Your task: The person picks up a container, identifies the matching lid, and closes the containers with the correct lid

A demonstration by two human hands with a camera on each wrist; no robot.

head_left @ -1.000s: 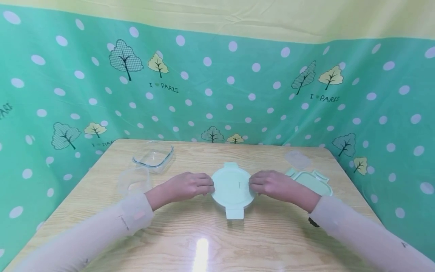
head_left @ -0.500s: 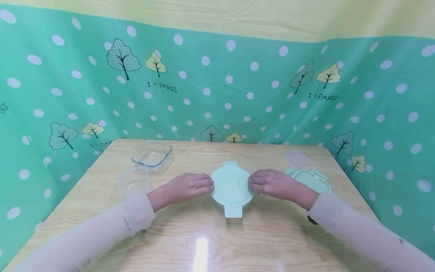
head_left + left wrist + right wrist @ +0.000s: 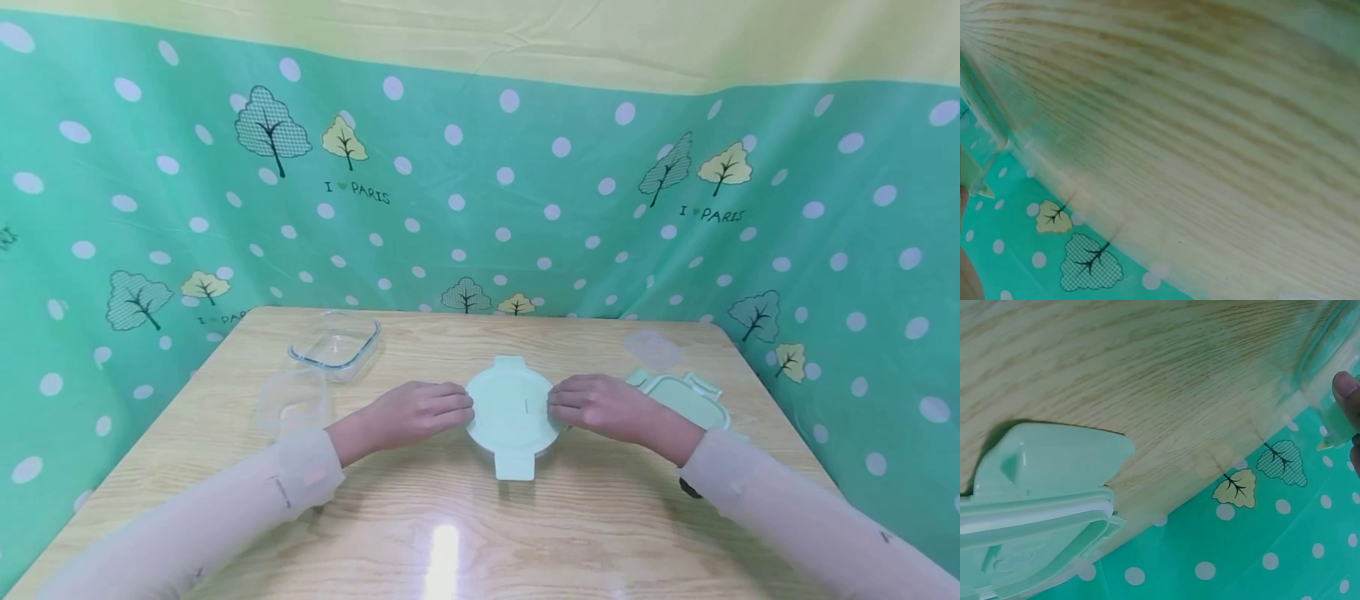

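Observation:
A round pale-green lid point(image 3: 510, 412) covers a clear glass container point(image 3: 1319, 353) in the middle of the table. Two of its flaps stick out, one toward the back and one toward the front. My left hand point(image 3: 416, 414) grips the lid's left side with curled fingers, and my right hand point(image 3: 603, 407) grips the right side the same way. In the right wrist view, thumb and finger pinch a green side flap point(image 3: 1338, 428) beside the glass wall. Only a sliver of the left hand and a green flap point(image 3: 971, 172) show in the left wrist view.
At the back left stands a square glass container point(image 3: 337, 350), with a clear plastic piece point(image 3: 281, 400) before it. A squarish green lid point(image 3: 686, 404) lies right of the right hand, a translucent sheet point(image 3: 654, 350) behind it. A dark object point(image 3: 688, 488) shows by the right sleeve.

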